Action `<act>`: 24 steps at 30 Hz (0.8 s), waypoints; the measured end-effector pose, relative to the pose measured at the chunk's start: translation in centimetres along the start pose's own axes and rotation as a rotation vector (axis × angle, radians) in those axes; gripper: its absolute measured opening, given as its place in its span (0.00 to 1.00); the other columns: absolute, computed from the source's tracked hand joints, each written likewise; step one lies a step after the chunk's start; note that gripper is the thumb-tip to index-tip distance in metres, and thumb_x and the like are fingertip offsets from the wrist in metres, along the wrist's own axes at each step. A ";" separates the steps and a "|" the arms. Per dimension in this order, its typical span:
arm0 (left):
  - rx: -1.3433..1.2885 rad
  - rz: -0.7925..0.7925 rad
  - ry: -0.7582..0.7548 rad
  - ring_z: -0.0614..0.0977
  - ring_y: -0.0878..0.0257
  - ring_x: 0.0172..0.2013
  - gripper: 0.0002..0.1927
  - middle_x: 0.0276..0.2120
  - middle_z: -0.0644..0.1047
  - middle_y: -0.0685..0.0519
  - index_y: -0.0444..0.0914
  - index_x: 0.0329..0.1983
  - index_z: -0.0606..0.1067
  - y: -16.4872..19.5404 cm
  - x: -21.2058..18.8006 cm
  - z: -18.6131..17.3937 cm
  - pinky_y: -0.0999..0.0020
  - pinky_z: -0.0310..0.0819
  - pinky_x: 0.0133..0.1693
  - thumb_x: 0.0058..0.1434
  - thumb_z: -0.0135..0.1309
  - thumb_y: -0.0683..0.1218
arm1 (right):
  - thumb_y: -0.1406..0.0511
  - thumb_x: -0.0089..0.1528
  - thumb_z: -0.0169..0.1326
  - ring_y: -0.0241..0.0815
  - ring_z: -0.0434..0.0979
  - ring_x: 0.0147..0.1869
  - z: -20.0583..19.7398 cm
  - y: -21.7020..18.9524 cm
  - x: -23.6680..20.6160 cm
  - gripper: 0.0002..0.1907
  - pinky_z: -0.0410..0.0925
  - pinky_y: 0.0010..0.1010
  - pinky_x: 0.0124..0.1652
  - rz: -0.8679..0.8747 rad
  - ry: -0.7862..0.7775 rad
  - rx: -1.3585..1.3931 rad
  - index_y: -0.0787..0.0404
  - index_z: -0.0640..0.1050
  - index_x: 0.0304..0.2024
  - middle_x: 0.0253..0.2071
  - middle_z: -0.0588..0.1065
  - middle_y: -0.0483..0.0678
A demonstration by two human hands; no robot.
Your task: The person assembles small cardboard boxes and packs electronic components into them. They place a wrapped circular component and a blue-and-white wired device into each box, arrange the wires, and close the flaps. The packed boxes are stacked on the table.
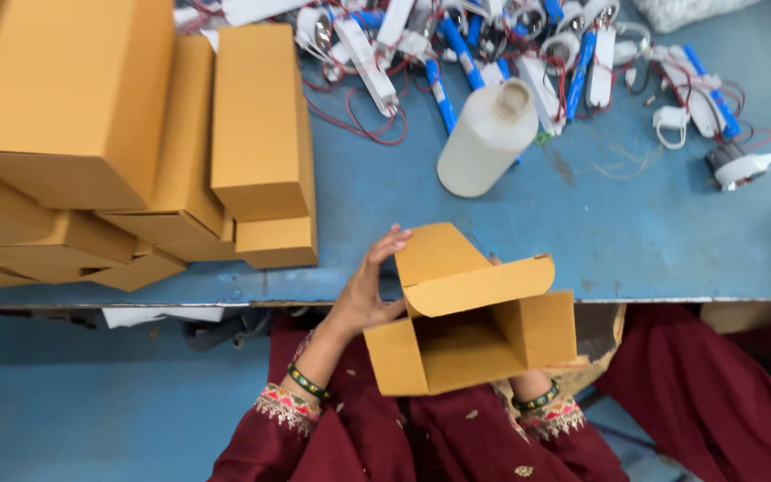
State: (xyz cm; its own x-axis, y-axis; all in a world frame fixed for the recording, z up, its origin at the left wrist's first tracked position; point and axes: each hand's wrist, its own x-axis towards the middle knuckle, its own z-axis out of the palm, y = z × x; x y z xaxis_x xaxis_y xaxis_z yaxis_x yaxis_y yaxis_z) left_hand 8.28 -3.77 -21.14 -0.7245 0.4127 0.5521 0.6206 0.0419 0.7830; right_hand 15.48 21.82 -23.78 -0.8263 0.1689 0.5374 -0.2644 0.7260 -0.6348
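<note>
I hold a small brown cardboard box (484, 335) over my lap at the front edge of the blue table (635, 232). Its top flaps are open and the inside looks empty. My left hand (369, 290) grips the box's left side, fingers reaching up onto the raised flap. My right hand is almost wholly hidden behind the box; only its wrist (535, 393) with a green bangle shows below it, and it seems to support the box from underneath.
Stacks of closed brown boxes (261, 125) fill the table's left side. A white plastic bottle (486, 138) stands mid-table. Behind it lies a heap of white and blue parts with red wires (510, 45). A small white round part (738, 165) lies at the right.
</note>
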 end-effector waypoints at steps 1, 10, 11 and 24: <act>-0.020 -0.020 -0.002 0.60 0.43 0.76 0.48 0.72 0.65 0.45 0.44 0.71 0.57 0.0 0.0 0.0 0.51 0.59 0.74 0.51 0.72 0.41 | 0.68 0.59 0.62 0.43 0.82 0.40 0.0 0.1 -0.1 0.07 0.73 0.32 0.41 -0.008 0.003 -0.007 0.62 0.81 0.40 0.39 0.79 0.48; -0.075 -0.168 -0.010 0.63 0.46 0.76 0.47 0.72 0.64 0.45 0.43 0.73 0.55 0.2 -0.4 -0.2 0.52 0.61 0.74 0.57 0.70 0.52 | 0.67 0.59 0.63 0.46 0.82 0.43 0.1 0.2 -0.9 0.08 0.73 0.34 0.43 -0.020 -0.008 -0.009 0.61 0.81 0.40 0.42 0.79 0.49; -0.085 -0.118 -0.003 0.61 0.46 0.77 0.48 0.72 0.64 0.45 0.43 0.73 0.55 0.3 -0.3 -0.2 0.52 0.60 0.74 0.56 0.71 0.52 | 0.66 0.60 0.63 0.46 0.81 0.44 0.1 0.2 -1.0 0.08 0.73 0.35 0.44 -0.021 -0.009 -0.011 0.61 0.81 0.40 0.42 0.79 0.50; -0.090 -0.107 0.041 0.66 0.47 0.75 0.47 0.70 0.67 0.44 0.40 0.73 0.59 -0.9 -0.8 0.4 0.55 0.59 0.76 0.53 0.71 0.46 | 0.65 0.60 0.64 0.50 0.80 0.48 1.0 1.3 -0.6 0.09 0.72 0.38 0.47 -0.040 -0.025 -0.045 0.60 0.82 0.41 0.45 0.78 0.51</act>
State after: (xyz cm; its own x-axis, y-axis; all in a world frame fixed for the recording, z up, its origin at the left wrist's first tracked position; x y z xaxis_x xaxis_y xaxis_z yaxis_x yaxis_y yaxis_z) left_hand 8.37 -3.76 -22.41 -0.7980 0.3726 0.4737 0.5108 0.0010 0.8597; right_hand 15.13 22.00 -25.44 -0.8279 0.1229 0.5473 -0.2751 0.7613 -0.5872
